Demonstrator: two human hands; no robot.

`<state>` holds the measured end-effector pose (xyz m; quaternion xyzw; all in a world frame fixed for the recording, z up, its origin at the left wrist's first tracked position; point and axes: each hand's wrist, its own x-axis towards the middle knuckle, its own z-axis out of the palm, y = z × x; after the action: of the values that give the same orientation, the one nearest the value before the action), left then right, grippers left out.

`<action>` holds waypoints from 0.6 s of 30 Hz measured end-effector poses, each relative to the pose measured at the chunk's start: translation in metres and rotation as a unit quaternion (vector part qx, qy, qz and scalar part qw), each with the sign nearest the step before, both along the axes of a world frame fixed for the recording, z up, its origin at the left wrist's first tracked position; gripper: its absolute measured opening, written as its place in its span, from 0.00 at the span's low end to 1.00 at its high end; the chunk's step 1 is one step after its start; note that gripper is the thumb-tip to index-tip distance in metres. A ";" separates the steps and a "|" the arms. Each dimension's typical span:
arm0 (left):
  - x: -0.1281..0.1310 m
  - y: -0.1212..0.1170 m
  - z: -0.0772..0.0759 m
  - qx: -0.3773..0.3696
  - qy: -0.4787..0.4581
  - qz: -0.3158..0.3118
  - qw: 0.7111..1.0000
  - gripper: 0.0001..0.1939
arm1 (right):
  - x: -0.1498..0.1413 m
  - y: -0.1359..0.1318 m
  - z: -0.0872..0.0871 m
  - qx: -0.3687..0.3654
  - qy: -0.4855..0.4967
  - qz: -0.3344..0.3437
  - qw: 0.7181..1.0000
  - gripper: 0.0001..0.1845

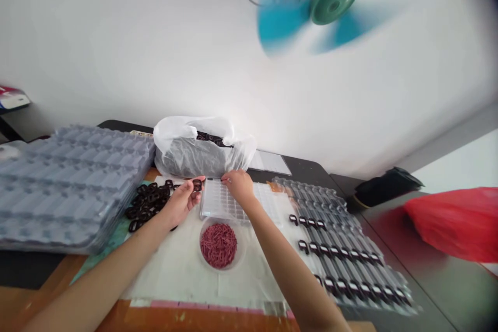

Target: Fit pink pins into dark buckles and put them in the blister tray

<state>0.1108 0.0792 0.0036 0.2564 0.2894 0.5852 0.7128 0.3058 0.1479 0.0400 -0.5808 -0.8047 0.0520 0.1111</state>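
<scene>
Two hands: L hand (pixel 181 203) fingers clamped on dark ring (pixel 197 184), R hand (pixel 239 188) (fingers together) on clear tray (pixel 221 202) edge.

Head view, looking forward and down

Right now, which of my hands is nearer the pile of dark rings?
Left. The left hand is just beside the pile of dark rings, to its right in view. The right hand is farther away, with the clear plastic tray between it and the pile.

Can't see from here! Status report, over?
Left hand holding dark ring. Right hand on edge of clear tray. Bowl below, not blocking.
</scene>
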 end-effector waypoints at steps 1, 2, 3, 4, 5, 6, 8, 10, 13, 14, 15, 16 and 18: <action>0.001 0.000 -0.001 0.008 -0.006 -0.005 1.000 0.29 | 0.000 0.000 -0.001 0.002 -0.009 -0.001 1.000 0.10; 0.002 0.001 -0.002 0.014 -0.010 -0.010 1.000 0.29 | -0.001 0.001 -0.001 0.003 -0.017 -0.001 1.000 0.10; 0.002 0.002 -0.003 0.016 -0.014 -0.012 1.000 0.29 | -0.001 0.002 -0.001 0.004 -0.025 -0.001 1.000 0.10; 0.003 0.002 -0.004 0.017 -0.018 -0.015 1.000 0.29 | -0.002 0.003 0.000 0.003 -0.032 -0.001 0.999 0.10; 0.004 0.002 -0.004 0.017 -0.022 -0.017 0.999 0.29 | -0.002 0.004 0.000 0.003 -0.038 -0.002 0.999 0.09; 0.004 0.003 -0.005 0.016 -0.025 -0.021 0.999 0.30 | -0.002 0.004 0.001 0.004 -0.044 -0.002 0.999 0.09; 0.004 0.003 -0.006 0.018 -0.031 -0.025 0.999 0.30 | -0.003 0.005 0.002 0.006 -0.053 -0.007 0.999 0.09; 0.004 0.003 -0.006 0.021 -0.034 -0.029 0.999 0.30 | -0.005 0.005 0.004 0.009 -0.059 -0.017 0.998 0.09; 0.004 0.004 -0.007 0.025 -0.037 -0.036 0.998 0.29 | -0.009 0.002 0.005 0.012 -0.066 -0.035 0.997 0.10; 0.003 0.004 -0.008 0.026 -0.037 -0.039 0.998 0.29 | -0.010 0.001 0.005 0.011 -0.067 -0.042 0.997 0.10; 0.003 0.004 -0.008 0.028 -0.036 -0.042 0.998 0.28 | -0.010 0.000 0.005 0.011 -0.065 -0.049 0.997 0.10; 0.003 0.004 -0.009 0.030 -0.035 -0.046 0.998 0.28 | -0.011 0.000 0.004 0.009 -0.062 -0.056 0.996 0.10; 0.002 0.004 -0.009 0.035 -0.034 -0.051 0.998 0.29 | -0.010 0.001 0.003 0.004 -0.047 -0.069 0.997 0.09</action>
<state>0.1132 0.0834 -0.0058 0.2756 0.2314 0.5663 0.7415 0.2957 0.1487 0.0432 -0.6360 -0.7676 0.0139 0.0783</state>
